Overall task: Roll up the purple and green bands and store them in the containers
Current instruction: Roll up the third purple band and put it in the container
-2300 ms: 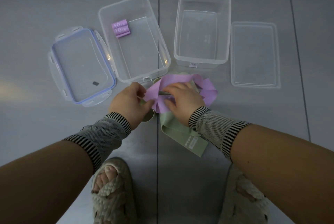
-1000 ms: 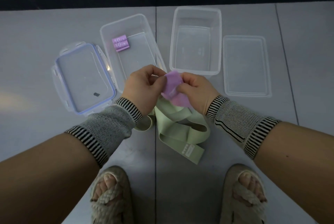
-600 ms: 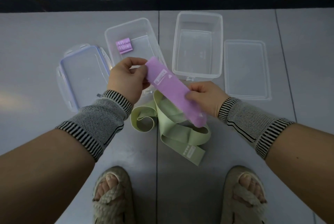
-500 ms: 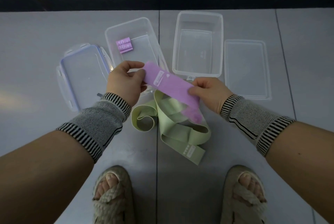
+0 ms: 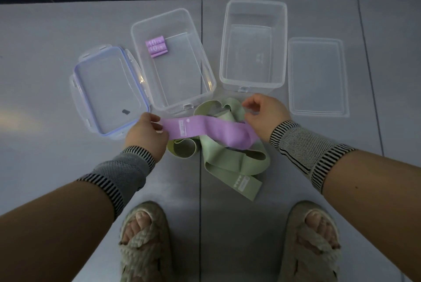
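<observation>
Pinching left end of purple band (image 5: 209,130), left hand (image 5: 147,133) keeps it flat, likely readying roll. Right hand (image 5: 265,113) at other end, fingers loosely curled; grasp there unclear. Band hangs above green bands (image 5: 232,161), long axis left-right, printed end leftward. Left container (image 5: 206,70) already holds purple roll (image 5: 157,46).

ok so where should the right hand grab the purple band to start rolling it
At the free right-hand end of the purple band, where it folds over above the green bands. The left hand already pinches the labelled end, so the strip lies flat between the hands. The right hand hovers just above; come down from above and pinch across the width.
</observation>
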The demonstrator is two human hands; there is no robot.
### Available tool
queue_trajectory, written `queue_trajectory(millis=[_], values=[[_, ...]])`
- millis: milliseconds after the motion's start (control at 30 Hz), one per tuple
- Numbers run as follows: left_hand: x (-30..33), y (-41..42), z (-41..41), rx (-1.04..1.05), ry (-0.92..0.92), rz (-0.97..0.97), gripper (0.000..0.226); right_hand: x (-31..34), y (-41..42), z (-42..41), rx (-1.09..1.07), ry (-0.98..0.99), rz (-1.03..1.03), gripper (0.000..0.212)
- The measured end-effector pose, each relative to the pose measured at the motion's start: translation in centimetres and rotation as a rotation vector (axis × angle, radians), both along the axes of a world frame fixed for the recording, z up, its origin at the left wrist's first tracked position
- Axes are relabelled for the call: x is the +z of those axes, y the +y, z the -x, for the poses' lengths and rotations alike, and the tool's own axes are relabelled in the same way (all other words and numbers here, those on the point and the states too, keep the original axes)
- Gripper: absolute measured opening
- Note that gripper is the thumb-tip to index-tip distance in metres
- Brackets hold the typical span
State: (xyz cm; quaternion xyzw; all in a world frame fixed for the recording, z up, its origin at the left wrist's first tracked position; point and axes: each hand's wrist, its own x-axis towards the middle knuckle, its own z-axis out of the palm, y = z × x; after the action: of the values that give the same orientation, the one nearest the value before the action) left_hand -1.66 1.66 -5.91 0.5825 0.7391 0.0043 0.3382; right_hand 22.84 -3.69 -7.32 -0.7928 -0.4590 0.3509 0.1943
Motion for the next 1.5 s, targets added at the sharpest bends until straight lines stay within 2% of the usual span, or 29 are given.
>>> queue_trajectory(millis=[100,300,467,533,600,667,767,933,1033,1133,1267,1500], values=[[0.2,-0.6,-0.9,-0.223,0.102,-0.125,0.035,-0.8,-0.9,-1.4,-0.058,-0.068,0.034,0.022],[0.3,-2.0,-6.6,-0.726,-0.046,-0.244,0.03,-1.8,-3.0,-3.2,-0.094,-0.108,0.131,0.005],[-1.7,-2.1,-10.3,-0.947,0.046,-0.165,0.039,-2.9,-3.2,-2.2,-0.057,-0.073,0.155,0.031],[-2.6,-2.1,-10.5,-0.941,0.072,-0.146,0.043,-3.3,-2.8,-1.6,-0.013,-0.08,0.145,0.045],[-3.1,-1.9,-10.6,-0.901,0.08,-0.139,0.048,-3.8,-2.6,-1.3,0.039,-0.098,0.17,0.049],[-3.4,-1.9,-10.9,-0.871,0.086,-0.139,0.05,-4.3,-2.7,-1.1,0.074,-0.148,0.193,0.04],[-3.4,-2.0,-11.5,-0.825,0.102,-0.14,0.05,-4.5,-3.0,-1.4,-0.033,-0.142,0.159,0.022],[-3.4,-1.8,-12.0,-0.818,0.151,-0.141,0.034,-3.9,-3.2,-2.7,-0.223,0.1,0.107,0.009],[-3.1,-1.8,-12.0,-0.821,0.151,-0.152,0.022,-3.2,-3.1,-3.1,-0.303,0.223,0.095,0.016],[-2.7,-1.8,-11.7,-0.826,0.154,-0.156,0.021,-2.8,-2.9,-3.5,-0.395,0.383,0.114,0.02],[-2.5,-1.5,-11.4,-0.843,0.183,-0.175,0.02,-2.3,-2.7,-3.6,-0.51,0.597,0.132,0.014],[-2.0,-1.0,-10.6,-0.765,0.165,-0.197,0.019,-1.8,-2.4,-3.4,-0.835,0.842,0.146,0.009]])
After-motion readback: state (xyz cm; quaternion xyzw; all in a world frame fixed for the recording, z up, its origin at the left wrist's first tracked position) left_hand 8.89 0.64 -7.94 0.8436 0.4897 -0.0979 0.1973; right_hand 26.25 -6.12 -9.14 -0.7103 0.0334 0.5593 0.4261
